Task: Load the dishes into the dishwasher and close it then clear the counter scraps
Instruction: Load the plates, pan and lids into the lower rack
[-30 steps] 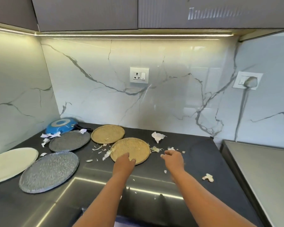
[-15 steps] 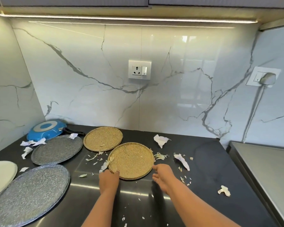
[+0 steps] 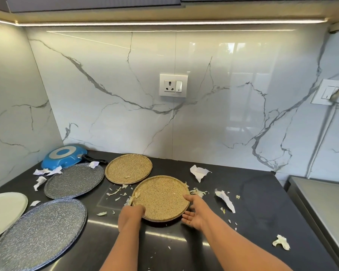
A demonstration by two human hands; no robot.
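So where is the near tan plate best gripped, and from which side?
By its raised rim, at opposite edges, coming in low from the near side. The near tan plate is wide, shallow and nearly flat on the counter, so only the rim offers a hold. The left hand grips the near-left rim; the right hand cups the right rim, thumb on top.

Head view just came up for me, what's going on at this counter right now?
A person is picking up the near tan plate with both hands: the left hand grips its near-left rim, the right hand cups its right edge. A second tan plate, two grey speckled plates, a cream plate and a blue pan lie on the dark counter. Paper scraps are scattered about.
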